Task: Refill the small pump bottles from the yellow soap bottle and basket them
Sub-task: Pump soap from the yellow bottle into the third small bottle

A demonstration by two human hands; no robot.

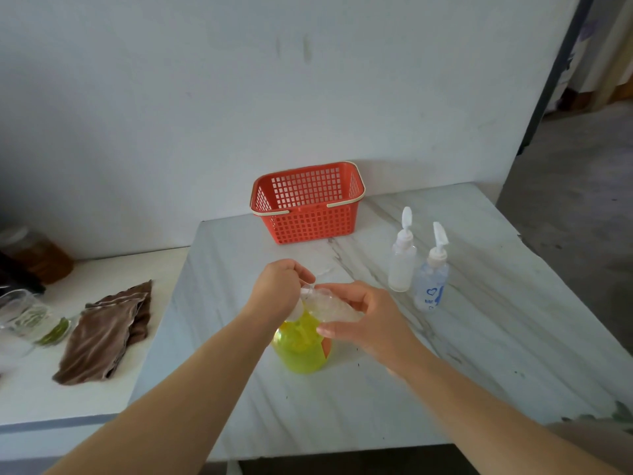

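Note:
The yellow soap bottle (299, 351) stands on the marble table (479, 354), right below my hands. Above it, my right hand (368, 317) holds a small clear bottle (330, 305) on its side, neck pointing left. My left hand (281, 289) is closed around that bottle's neck and white pump top; the top is mostly hidden by my fingers. Two more small pump bottles stand upright to the right: a milky white one (401, 260) and a clear one with blue print (431, 279). An empty red basket (308, 204) sits at the back by the wall.
A lower white counter (41, 399) adjoins the table's left side. On it lie a folded brown cloth (106, 334), glass cups (24, 320) and a jar of amber liquid (37, 252). The table's right edge drops to the floor (582, 207).

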